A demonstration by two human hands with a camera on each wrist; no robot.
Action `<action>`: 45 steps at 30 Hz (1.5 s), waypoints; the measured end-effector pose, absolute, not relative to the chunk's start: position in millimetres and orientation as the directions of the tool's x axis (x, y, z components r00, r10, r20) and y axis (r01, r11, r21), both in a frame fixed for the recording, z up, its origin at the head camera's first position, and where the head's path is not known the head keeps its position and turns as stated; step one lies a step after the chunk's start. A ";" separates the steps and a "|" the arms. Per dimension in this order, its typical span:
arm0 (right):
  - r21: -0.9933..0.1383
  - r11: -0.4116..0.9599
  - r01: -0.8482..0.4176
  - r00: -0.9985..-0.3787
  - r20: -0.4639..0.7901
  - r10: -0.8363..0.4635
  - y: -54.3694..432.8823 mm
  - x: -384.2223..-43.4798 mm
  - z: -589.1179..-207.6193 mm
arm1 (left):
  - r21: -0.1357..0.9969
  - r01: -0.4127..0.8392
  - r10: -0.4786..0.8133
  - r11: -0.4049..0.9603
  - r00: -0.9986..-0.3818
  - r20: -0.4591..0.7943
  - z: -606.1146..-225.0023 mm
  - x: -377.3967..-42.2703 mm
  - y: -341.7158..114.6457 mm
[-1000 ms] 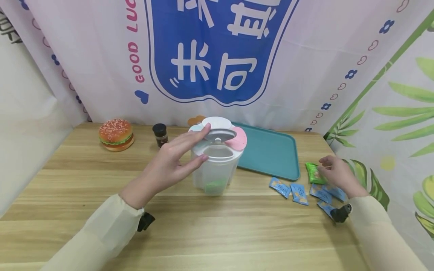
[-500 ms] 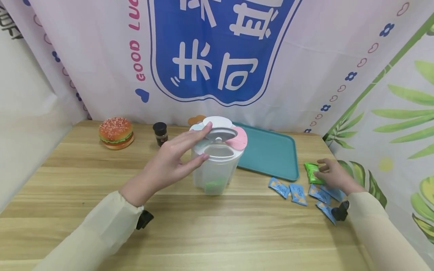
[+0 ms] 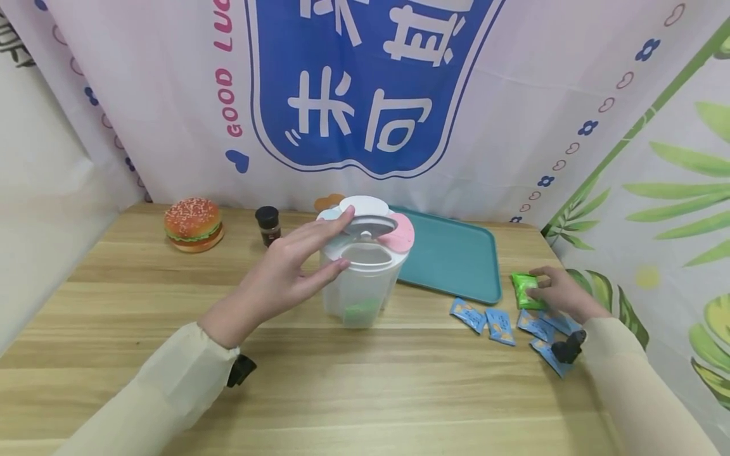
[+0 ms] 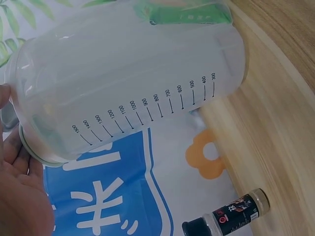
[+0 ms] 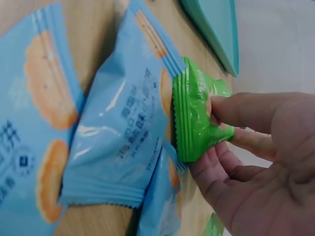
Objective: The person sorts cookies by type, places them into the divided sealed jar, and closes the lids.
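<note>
A clear storage container (image 3: 365, 288) with a segmented lid stands mid-table. My left hand (image 3: 274, 272) reaches across its top, with long fingers against the raised grey flap (image 3: 371, 225) and the thumb at the near rim. Inside, near the bottom, lies a green packet (image 4: 197, 14), seen through the wall in the left wrist view. At the right, my right hand (image 3: 561, 294) pinches another green snack packet (image 5: 189, 113) between thumb and fingers. Blue biscuit packets (image 5: 113, 113) lie close beside it on the table.
A teal tray (image 3: 456, 259) lies behind and to the right of the container. At the back left are a toy hamburger (image 3: 194, 225) and a small black-capped jar (image 3: 268, 225). Several blue packets (image 3: 500, 326) are spread at the right. A printed curtain (image 3: 171, 126) hangs behind the table.
My right fingers have settled lower over the green packet and now pinch it. The left hand keeps its place at the raised flap. The head view has shifted slightly.
</note>
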State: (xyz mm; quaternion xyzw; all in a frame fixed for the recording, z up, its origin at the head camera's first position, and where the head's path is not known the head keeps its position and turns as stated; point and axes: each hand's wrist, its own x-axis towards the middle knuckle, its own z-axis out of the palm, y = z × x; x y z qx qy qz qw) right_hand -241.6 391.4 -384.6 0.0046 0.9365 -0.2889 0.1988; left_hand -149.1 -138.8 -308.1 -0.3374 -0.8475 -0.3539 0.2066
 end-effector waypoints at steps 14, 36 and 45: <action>-0.575 0.802 0.159 -0.943 -0.329 -0.049 398.8 -238.2 -385.0 | 0.469 0.710 0.417 0.526 -0.695 0.585 -308.7 -148.4 -139.6; -0.694 0.719 -0.023 -0.999 -0.009 -0.041 386.4 -233.9 -360.6 | 0.459 0.719 0.424 0.521 -0.685 0.592 -306.5 -150.4 -136.9; -0.783 0.576 -0.235 -0.971 0.216 -0.102 343.5 -231.0 -331.8 | 0.471 0.714 0.418 0.518 -0.692 0.589 -309.4 -148.3 -137.7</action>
